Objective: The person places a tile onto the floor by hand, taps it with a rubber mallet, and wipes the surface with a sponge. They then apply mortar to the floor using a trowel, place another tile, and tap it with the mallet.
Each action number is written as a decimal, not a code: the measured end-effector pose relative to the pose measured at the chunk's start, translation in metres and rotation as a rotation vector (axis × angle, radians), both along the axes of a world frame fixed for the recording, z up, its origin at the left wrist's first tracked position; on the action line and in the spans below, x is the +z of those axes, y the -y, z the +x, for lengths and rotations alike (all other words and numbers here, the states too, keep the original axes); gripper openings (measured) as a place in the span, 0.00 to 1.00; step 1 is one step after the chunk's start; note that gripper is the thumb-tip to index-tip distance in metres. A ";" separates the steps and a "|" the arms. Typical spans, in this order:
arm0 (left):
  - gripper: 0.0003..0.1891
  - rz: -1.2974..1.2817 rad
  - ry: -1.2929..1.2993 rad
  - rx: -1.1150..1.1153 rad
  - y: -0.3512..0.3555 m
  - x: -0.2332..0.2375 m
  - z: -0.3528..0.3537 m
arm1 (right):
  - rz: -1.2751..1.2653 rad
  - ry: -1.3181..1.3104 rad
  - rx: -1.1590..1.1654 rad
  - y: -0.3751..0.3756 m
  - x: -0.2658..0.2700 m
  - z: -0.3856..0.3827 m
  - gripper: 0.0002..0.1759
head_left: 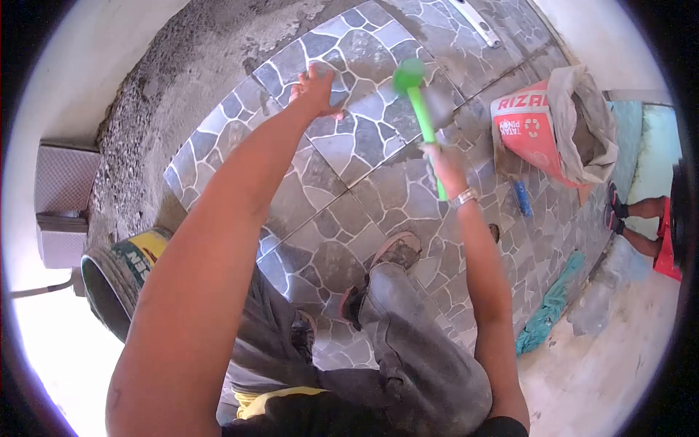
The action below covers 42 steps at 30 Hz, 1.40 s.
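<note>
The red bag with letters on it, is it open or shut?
Open. The red bag has its rim folded outward, and you can see inside.

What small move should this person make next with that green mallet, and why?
Probably one light tap on the patterned tile: the right hand grips the green mallet by its handle, the mallet's head appears over that tile, and the left hand is spread at the tile, apart from the head. I can't tell whether the head touches it.
</note>
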<state>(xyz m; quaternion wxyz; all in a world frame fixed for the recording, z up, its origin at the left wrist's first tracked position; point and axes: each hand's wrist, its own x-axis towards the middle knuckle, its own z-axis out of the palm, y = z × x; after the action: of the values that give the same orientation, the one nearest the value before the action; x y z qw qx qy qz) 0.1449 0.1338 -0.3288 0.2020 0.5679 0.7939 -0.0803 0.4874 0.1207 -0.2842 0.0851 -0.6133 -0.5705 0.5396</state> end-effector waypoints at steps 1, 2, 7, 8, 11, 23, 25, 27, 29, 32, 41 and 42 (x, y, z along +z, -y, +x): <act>0.71 -0.013 0.015 -0.048 0.004 0.003 -0.005 | 0.021 -0.030 -0.029 0.000 0.013 -0.007 0.29; 0.71 -0.023 0.032 -0.099 0.007 0.006 -0.011 | 0.044 -0.058 -0.061 0.001 0.025 -0.014 0.28; 0.65 -0.020 0.051 -0.204 0.053 0.000 -0.039 | 0.248 -0.316 -0.018 0.047 0.077 -0.022 0.28; 0.64 -0.011 0.039 -0.161 0.061 0.005 -0.037 | 0.338 -0.273 -0.023 0.062 0.063 -0.018 0.29; 0.63 -0.001 0.033 -0.098 0.067 0.007 -0.031 | 0.493 0.116 0.153 0.094 -0.034 0.015 0.28; 0.62 -0.078 0.028 -0.055 0.060 0.023 -0.025 | 0.369 0.001 0.095 0.082 -0.057 0.011 0.27; 0.62 -0.142 0.035 -0.054 0.060 0.033 -0.024 | 0.324 0.072 0.141 0.074 -0.048 0.000 0.27; 0.62 -0.138 0.035 -0.052 0.062 0.028 -0.025 | 0.236 -0.113 0.030 0.074 0.030 -0.028 0.27; 0.62 -0.133 0.034 -0.046 0.059 0.030 -0.024 | 0.323 -0.260 0.021 0.076 0.040 -0.034 0.28; 0.62 -0.124 0.030 -0.045 0.059 0.027 -0.024 | 0.451 -0.180 0.075 0.092 0.010 -0.028 0.28; 0.63 -0.099 -0.020 -0.052 0.059 0.022 -0.021 | 0.382 -0.123 0.165 0.100 0.039 -0.022 0.21; 0.63 -0.096 -0.024 -0.050 0.059 0.020 -0.021 | 0.433 -0.090 0.188 0.105 0.020 -0.013 0.21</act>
<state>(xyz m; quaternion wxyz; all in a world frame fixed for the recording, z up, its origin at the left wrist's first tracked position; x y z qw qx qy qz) 0.1241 0.0750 -0.3088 0.2175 0.5761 0.7771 -0.1299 0.4739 0.0160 -0.2640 0.1892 -0.5005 -0.7229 0.4371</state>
